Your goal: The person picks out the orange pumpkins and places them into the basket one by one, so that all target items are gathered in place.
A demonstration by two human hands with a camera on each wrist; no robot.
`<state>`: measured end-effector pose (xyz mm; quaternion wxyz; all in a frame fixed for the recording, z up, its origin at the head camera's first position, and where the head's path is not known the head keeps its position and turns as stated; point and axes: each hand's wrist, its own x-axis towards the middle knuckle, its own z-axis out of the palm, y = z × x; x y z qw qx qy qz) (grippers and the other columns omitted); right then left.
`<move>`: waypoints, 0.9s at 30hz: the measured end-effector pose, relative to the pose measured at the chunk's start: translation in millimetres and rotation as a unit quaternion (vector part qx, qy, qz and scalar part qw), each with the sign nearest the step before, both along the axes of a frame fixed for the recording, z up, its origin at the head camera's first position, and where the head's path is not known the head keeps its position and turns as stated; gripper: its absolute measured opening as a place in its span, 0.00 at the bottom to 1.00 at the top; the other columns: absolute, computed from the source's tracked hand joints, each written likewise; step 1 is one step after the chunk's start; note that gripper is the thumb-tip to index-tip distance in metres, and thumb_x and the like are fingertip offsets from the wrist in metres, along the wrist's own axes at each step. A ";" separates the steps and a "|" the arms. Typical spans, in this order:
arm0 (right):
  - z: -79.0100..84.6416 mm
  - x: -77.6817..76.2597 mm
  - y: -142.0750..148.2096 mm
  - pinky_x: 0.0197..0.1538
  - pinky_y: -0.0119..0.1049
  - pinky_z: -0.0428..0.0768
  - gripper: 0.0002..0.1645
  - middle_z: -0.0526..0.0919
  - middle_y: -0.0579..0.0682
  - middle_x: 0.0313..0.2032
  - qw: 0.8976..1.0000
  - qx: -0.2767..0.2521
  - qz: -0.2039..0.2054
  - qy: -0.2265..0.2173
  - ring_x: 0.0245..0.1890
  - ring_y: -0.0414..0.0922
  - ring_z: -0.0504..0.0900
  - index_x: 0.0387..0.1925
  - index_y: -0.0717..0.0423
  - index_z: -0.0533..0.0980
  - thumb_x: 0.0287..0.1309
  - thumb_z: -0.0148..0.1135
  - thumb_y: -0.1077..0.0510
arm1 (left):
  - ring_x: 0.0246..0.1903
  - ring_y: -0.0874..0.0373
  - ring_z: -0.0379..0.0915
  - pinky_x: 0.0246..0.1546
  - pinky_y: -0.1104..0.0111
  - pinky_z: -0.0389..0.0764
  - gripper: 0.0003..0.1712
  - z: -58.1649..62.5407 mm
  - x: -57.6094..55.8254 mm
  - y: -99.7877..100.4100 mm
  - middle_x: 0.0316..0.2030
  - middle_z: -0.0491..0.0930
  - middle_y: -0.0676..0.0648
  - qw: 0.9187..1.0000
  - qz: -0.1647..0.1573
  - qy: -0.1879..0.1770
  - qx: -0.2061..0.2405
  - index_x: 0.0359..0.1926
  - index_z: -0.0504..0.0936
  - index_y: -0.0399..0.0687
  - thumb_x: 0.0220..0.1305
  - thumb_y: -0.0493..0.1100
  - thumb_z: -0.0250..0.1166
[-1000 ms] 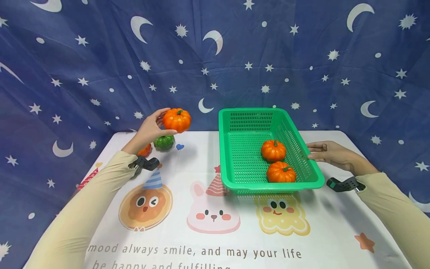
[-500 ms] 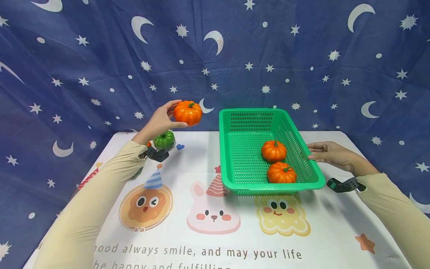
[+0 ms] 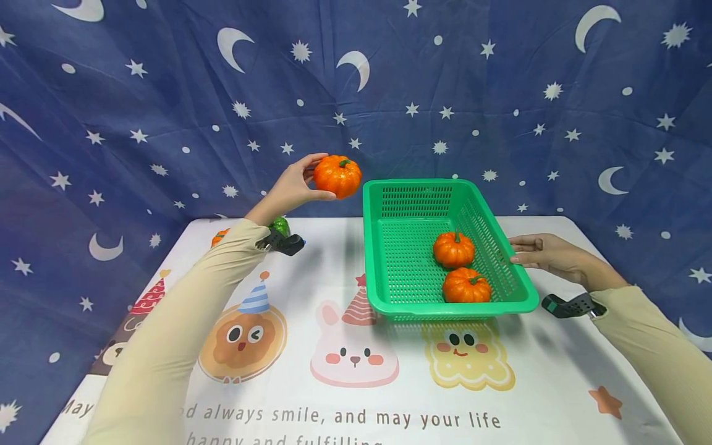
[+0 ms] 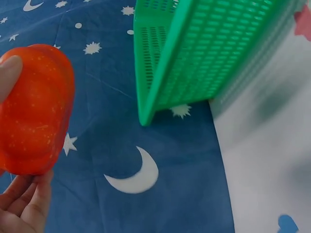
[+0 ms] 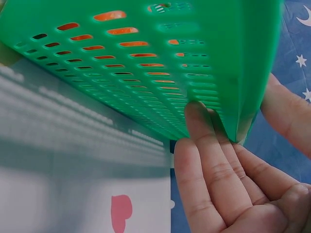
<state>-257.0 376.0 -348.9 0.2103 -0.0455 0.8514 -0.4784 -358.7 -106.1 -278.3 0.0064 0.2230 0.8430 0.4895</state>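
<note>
My left hand (image 3: pixel 295 185) holds a small orange pumpkin (image 3: pixel 337 177) up in the air, left of the green basket (image 3: pixel 453 307). Thumb and fingers pinch it from opposite sides, its green stem facing up. The left wrist view shows the same pumpkin (image 4: pixel 36 111) close by, the basket's wall beyond it. My right hand (image 3: pixel 547 256) grips the basket's right rim. In the right wrist view its fingers (image 5: pixel 214 170) lie against the slotted outer wall, with the thumb over the rim. Two more orange pumpkins, one farther back (image 3: pixel 453 250) and one nearer (image 3: pixel 466 286), sit inside on the basket's right.
Behind my left forearm, a green pumpkin (image 3: pixel 280 226) and an orange one (image 3: pixel 219 237) are partly hidden on the table. A white cloth (image 3: pixel 345 414) with cartoon prints covers the tabletop. A blue curtain (image 3: pixel 400 93) with moons and stars hangs right behind the table.
My left hand has carried the orange pumpkin to the right and a little upward, closer to the basket. The basket and my right hand have stayed put.
</note>
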 end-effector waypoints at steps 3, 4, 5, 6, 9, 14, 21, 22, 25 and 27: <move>-0.5 0.4 0.8 0.50 0.22 0.77 0.45 0.54 0.72 0.67 1.000 -0.001 0.001 -0.001 0.44 0.20 0.74 0.69 0.74 0.46 0.62 0.58 0.57 | 0.63 0.49 0.66 0.64 0.60 0.69 0.47 3.1 -3.6 10.3 0.65 0.65 0.42 1.000 -0.012 -0.003 0.005 0.68 0.60 0.46 0.48 0.36 0.73; -0.6 0.6 1.2 0.50 0.22 0.77 0.45 0.53 0.73 0.67 1.000 -0.002 0.001 -0.001 0.44 0.21 0.74 0.69 0.74 0.46 0.62 0.58 0.57 | 0.62 0.49 0.66 0.64 0.60 0.70 0.47 4.0 -4.7 14.0 0.65 0.65 0.42 1.000 -0.016 -0.003 0.008 0.68 0.61 0.46 0.47 0.36 0.73; -0.7 0.7 1.5 0.50 0.22 0.77 0.45 0.53 0.73 0.68 1.000 -0.002 0.002 -0.002 0.44 0.21 0.74 0.69 0.74 0.46 0.62 0.58 0.57 | 0.62 0.49 0.66 0.64 0.60 0.70 0.47 4.6 -6.0 17.7 0.65 0.65 0.42 1.000 -0.019 -0.003 0.009 0.68 0.61 0.46 0.47 0.36 0.74; -0.8 0.7 1.8 0.50 0.22 0.77 0.45 0.52 0.73 0.68 1.000 -0.002 0.002 -0.002 0.45 0.21 0.74 0.69 0.74 0.46 0.62 0.58 0.57 | 0.62 0.50 0.66 0.64 0.60 0.70 0.47 5.0 -7.2 21.5 0.65 0.65 0.42 1.000 -0.024 -0.003 0.011 0.68 0.61 0.46 0.47 0.36 0.74; -1.0 0.3 2.3 0.50 0.22 0.77 0.45 0.52 0.73 0.68 1.000 -0.005 0.004 -0.003 0.44 0.21 0.74 0.69 0.73 0.46 0.62 0.58 0.57 | 0.62 0.50 0.67 0.63 0.61 0.70 0.47 6.0 -10.7 32.8 0.64 0.66 0.42 0.999 -0.034 -0.004 0.013 0.68 0.62 0.46 0.46 0.37 0.74; -0.9 -0.9 2.5 0.51 0.23 0.77 0.45 0.51 0.72 0.68 1.000 -0.007 0.007 -0.006 0.43 0.18 0.73 0.69 0.73 0.45 0.63 0.57 0.58 | 0.61 0.50 0.67 0.61 0.61 0.73 0.48 7.1 -14.4 51.8 0.63 0.67 0.42 0.998 -0.058 -0.008 0.020 0.68 0.61 0.45 0.46 0.36 0.74; 0.6 -0.3 1.6 0.51 0.24 0.77 0.45 0.52 0.72 0.68 1.000 -0.009 0.007 -0.009 0.43 0.19 0.73 0.69 0.72 0.45 0.62 0.57 0.58 | 0.61 0.51 0.67 0.63 0.63 0.71 0.47 5.8 -16.2 78.4 0.64 0.66 0.43 0.997 -0.081 -0.005 0.017 0.68 0.61 0.44 0.47 0.36 0.74; 0.6 -0.3 1.6 0.51 0.24 0.77 0.45 0.52 0.72 0.68 1.000 -0.008 0.006 -0.008 0.43 0.19 0.73 0.69 0.72 0.45 0.62 0.57 0.57 | 0.61 0.51 0.67 0.63 0.63 0.71 0.47 5.5 -16.3 81.9 0.64 0.66 0.42 0.996 -0.084 -0.004 0.016 0.68 0.61 0.44 0.47 0.36 0.74; 0.4 0.1 1.8 0.52 0.24 0.77 0.45 0.52 0.73 0.68 1.000 -0.007 0.003 -0.009 0.43 0.19 0.74 0.69 0.73 0.46 0.62 0.57 0.58 | 0.61 0.51 0.67 0.62 0.64 0.72 0.48 4.5 -16.8 92.0 0.64 0.66 0.42 0.996 -0.093 -0.005 0.012 0.68 0.61 0.43 0.47 0.35 0.74; 0.5 0.6 1.7 0.52 0.25 0.77 0.45 0.52 0.73 0.68 1.000 -0.007 0.001 -0.009 0.43 0.20 0.74 0.69 0.73 0.46 0.62 0.58 0.58 | 0.61 0.51 0.67 0.61 0.63 0.72 0.48 3.4 -17.5 98.8 0.64 0.66 0.42 0.995 -0.099 -0.005 0.013 0.68 0.60 0.43 0.47 0.35 0.73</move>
